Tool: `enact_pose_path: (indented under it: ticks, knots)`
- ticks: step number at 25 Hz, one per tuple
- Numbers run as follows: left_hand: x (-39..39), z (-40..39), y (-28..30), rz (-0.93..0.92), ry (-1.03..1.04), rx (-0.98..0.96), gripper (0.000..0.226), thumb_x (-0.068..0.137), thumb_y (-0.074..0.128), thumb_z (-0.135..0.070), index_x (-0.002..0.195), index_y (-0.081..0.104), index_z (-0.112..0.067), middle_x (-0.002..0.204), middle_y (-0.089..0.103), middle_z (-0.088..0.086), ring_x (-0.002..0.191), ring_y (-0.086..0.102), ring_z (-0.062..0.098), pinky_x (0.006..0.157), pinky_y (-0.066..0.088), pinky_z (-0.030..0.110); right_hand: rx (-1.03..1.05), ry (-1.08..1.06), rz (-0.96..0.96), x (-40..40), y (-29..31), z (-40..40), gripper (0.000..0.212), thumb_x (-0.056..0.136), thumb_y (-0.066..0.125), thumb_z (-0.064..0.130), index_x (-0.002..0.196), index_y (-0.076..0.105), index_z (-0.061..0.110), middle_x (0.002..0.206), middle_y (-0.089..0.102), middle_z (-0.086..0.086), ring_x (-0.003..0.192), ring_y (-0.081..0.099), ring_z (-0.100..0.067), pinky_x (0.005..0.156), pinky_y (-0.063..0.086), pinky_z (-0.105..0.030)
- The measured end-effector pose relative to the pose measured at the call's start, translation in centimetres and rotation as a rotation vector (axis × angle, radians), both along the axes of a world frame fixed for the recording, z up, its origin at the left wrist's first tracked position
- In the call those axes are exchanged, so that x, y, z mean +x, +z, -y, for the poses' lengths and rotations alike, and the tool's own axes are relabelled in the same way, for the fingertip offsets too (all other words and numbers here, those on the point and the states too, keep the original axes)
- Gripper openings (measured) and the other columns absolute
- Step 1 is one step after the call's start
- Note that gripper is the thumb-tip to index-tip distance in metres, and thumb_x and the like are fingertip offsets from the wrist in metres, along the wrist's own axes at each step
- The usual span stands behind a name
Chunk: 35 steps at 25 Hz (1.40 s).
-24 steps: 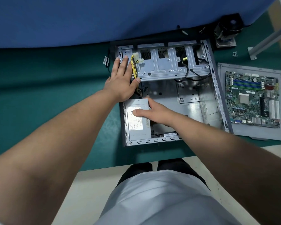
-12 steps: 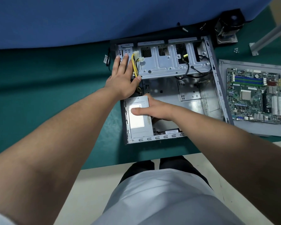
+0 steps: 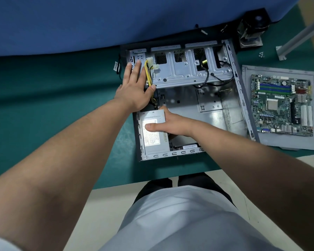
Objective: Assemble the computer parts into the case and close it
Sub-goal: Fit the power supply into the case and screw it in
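1. Computer case [image 3: 243, 98]: I see it lying open on its side on the green table mat [image 3: 53, 105], its open face towards the camera and its drive-bay cage [image 3: 185, 69] at the far end.
2. Power supply [image 3: 152, 140]: a grey box with a white label, seated in the near left corner of the case, against the left wall and the near rim.
3. Right hand [image 3: 170, 124]: it grips the power supply at its far right edge. I see the thumb lying flat across the label on top, while the fingers curl over the far right corner and down the side.
4. Left hand [image 3: 134, 87]: laid flat and relaxed on the far left corner of the case, fingers straight and pointing away from me, thumb spread to the right against the edge of the drive-bay cage. It grasps nothing.
5. Yellow and black cable bundle [image 3: 148, 73]: it runs just right of the left hand, from white connectors [image 3: 153, 65] lying on the cage down towards the power supply.
6. Motherboard [image 3: 281, 104]: a green board resting on the grey side panel [image 3: 288, 142], which lies flat on the mat to the right of the case, touching or almost touching its right wall.
7. CPU cooler [image 3: 250, 29]: a dark unit standing beyond the far right corner of the case.
8. Small screws [image 3: 261, 54]: a loose cluster on the mat, right of the cooler, beside a metal bracket [image 3: 297, 33].
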<state>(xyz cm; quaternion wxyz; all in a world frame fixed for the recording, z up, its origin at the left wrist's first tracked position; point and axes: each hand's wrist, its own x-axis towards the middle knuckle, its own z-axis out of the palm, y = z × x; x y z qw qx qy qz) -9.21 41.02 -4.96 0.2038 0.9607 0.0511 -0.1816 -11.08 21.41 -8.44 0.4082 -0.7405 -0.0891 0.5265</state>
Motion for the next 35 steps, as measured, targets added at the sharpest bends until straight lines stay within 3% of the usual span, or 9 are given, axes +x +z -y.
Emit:
enact_pose_path:
  ticks: [5,10,13,16,19,23,27,32,35]
  knots:
    - [0.1,0.0,-0.4,0.003,0.010,0.002,0.079,0.102,0.028,-0.063,0.164,-0.002,-0.025,0.168,-0.023,-0.015,0.153,-0.029,0.013,0.125,0.014,0.057,-0.081,0.012,0.015,-0.2,0.3,-0.1,0.141,0.052,0.076,0.088,0.159,0.007,0.026,0.148,0.051,0.009,0.134,0.051,-0.012,0.114,0.041,-0.038]
    - [-0.2,0.2,0.0,0.021,-0.008,0.042,0.077,0.102,0.025,-0.065,0.164,-0.003,-0.028,0.169,-0.022,-0.014,0.154,-0.027,0.014,0.126,-0.001,0.058,-0.180,0.192,0.233,-0.7,2.4,0.3,0.117,0.071,0.054,0.092,0.160,0.015,0.025,0.153,0.048,0.002,0.136,0.051,-0.020,0.104,0.040,-0.031]
    - [-2.1,1.3,0.4,0.210,0.102,0.026,0.065,0.106,0.028,-0.055,0.162,0.021,-0.022,0.173,-0.002,-0.005,0.158,-0.015,0.018,0.126,-0.001,0.052,-0.229,0.309,0.461,-0.3,4.3,3.4,0.091,0.091,0.038,0.081,0.161,0.020,0.026,0.162,0.037,-0.001,0.142,0.044,-0.021,0.115,0.034,-0.037]
    - [-5.5,3.9,0.7,0.476,0.162,-0.015,0.037,0.105,0.040,-0.043,0.125,0.056,-0.017,0.135,0.055,0.006,0.137,0.041,0.028,0.113,0.024,0.045,-0.327,0.295,0.711,-0.1,5.8,9.1,0.070,0.097,0.031,0.073,0.147,0.046,0.026,0.142,0.058,0.002,0.114,0.061,-0.015,0.101,0.050,-0.039]
    - [-6.8,6.3,0.8,0.261,-0.077,0.152,0.042,0.103,0.030,-0.053,0.108,0.059,-0.022,0.087,0.064,-0.004,0.091,0.062,0.021,0.107,0.027,0.042,-0.424,0.324,0.683,-1.6,5.6,13.3,0.067,0.095,0.020,0.076,0.121,0.060,0.029,0.116,0.065,0.006,0.099,0.061,-0.016,0.085,0.053,-0.039]
    - [-6.4,8.0,0.6,0.089,-0.104,0.278,0.047,0.099,0.034,-0.056,0.110,0.061,-0.020,0.092,0.068,0.001,0.092,0.065,0.024,0.110,0.027,0.044,-0.536,0.267,0.915,-3.8,3.7,14.4,0.061,0.098,0.015,0.071,0.085,0.057,0.029,0.089,0.063,0.006,0.083,0.061,-0.024,0.061,0.037,-0.034]
    - [-6.9,8.4,0.2,0.176,-0.098,0.339,0.040,0.096,0.037,-0.046,0.109,0.062,-0.018,0.099,0.068,0.002,0.091,0.064,0.025,0.101,0.031,0.042,-0.606,0.217,1.023,-3.8,3.5,14.3,0.059,0.100,0.020,0.064,0.083,0.060,0.024,0.077,0.061,0.001,0.068,0.053,-0.026,0.052,0.028,-0.031]
    - [-7.1,8.6,0.1,0.196,-0.092,0.350,0.038,0.093,0.033,-0.042,0.102,0.061,-0.018,0.094,0.066,0.001,0.084,0.061,0.023,0.094,0.034,0.042,-0.634,0.165,0.989,-4.0,3.6,14.1,0.049,0.102,0.029,0.056,0.089,0.062,0.023,0.085,0.065,-0.001,0.071,0.053,-0.026,0.058,0.035,-0.033]
    - [-7.3,8.5,0.1,0.219,-0.082,0.331,0.036,0.093,0.033,-0.040,0.099,0.061,-0.019,0.093,0.066,0.001,0.083,0.061,0.023,0.094,0.034,0.042,-0.548,0.157,1.057,-4.0,4.3,14.2,0.044,0.102,0.038,0.051,0.113,0.066,0.020,0.115,0.062,-0.001,0.105,0.058,-0.024,0.080,0.048,-0.037]
